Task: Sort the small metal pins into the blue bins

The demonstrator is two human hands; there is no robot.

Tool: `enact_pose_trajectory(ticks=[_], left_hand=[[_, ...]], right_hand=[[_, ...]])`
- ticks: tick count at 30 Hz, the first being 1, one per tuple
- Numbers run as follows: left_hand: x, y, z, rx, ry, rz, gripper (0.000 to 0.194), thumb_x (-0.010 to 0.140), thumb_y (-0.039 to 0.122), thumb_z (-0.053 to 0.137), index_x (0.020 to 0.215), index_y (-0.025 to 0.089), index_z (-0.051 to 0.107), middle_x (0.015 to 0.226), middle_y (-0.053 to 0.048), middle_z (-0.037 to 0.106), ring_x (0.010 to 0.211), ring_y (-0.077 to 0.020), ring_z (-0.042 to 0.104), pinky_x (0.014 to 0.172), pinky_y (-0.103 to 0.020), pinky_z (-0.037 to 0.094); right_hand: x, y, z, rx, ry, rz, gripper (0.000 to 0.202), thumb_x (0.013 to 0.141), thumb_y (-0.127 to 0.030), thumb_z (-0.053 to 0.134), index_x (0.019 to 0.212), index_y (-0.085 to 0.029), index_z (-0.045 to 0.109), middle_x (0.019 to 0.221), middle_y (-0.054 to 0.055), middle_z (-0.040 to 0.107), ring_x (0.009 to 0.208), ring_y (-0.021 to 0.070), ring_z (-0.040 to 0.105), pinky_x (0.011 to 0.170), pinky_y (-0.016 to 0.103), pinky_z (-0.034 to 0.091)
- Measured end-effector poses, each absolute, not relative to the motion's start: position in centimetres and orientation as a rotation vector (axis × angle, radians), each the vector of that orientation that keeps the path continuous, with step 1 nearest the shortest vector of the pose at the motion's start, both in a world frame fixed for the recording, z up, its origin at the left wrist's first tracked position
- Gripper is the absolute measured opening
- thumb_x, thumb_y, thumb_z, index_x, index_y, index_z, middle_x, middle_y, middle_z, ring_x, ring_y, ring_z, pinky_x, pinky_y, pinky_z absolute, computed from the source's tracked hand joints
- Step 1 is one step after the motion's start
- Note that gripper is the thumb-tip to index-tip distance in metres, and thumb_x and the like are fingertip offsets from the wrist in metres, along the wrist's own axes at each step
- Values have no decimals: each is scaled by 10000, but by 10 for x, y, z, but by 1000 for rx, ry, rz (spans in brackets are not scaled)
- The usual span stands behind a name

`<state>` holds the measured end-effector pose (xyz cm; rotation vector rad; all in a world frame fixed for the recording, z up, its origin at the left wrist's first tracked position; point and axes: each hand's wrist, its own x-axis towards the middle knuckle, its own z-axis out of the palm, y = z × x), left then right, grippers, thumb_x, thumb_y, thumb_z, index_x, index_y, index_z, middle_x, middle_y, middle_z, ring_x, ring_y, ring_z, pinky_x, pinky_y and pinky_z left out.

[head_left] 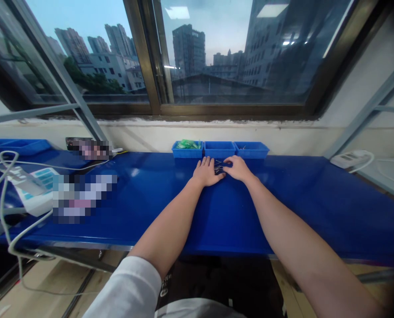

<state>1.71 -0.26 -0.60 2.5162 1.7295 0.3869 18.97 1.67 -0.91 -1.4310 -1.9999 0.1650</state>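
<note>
A small pile of thin metal pieces [218, 168], perhaps screws or pins, lies on the blue table between my hands. My left hand [204, 172] rests palm down at the pile's left side, fingers stretched forward and thumb pointing toward the pieces. On the other side my right hand [238, 168] curves in, its thumb and fingertips apart at the edge of the pile; nothing shows in its grasp. Just behind the hands stand a blue bin with green pieces [187, 150], a middle blue bin [219, 152] and a right blue bin [251, 152] holding a few thin items.
The blue table [150, 194] runs under a window. At left are a white device with blue-green keys [40, 187], a white cable [9, 238], blurred items and another blue tray [27, 146]. A small white device [351, 158] sits at the far right near a metal post.
</note>
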Motion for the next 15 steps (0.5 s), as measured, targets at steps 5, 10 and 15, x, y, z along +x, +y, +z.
enact_pose_trajectory(ticks=[5, 10, 15], left_hand=[[17, -1, -6, 2491, 1723, 206, 923, 776, 724, 269, 1449, 93, 224, 1530, -167, 140, 1420, -296, 88, 1138, -459, 105], [16, -2, -4, 2536, 1639, 153, 926, 764, 749, 274, 1447, 124, 251, 1526, -159, 170, 1416, -297, 115, 1137, -472, 85], [17, -1, -6, 2543, 1625, 211, 864, 804, 725, 241, 1427, 130, 296, 1515, -157, 218, 1409, -291, 157, 1137, -461, 100]], right_hand=[[185, 14, -9, -1445, -2098, 264, 210, 731, -253, 616, 901, -189, 721, 927, 67, 646, 875, 190, 582, 860, 307, 431], [185, 13, -7, -1445, -2073, 290, 117, 739, -232, 638, 806, -194, 727, 873, 50, 674, 815, 173, 601, 793, 273, 440], [184, 16, -9, -1500, -2070, 238, 106, 764, -221, 620, 789, -187, 718, 850, 56, 675, 791, 171, 600, 762, 270, 431]])
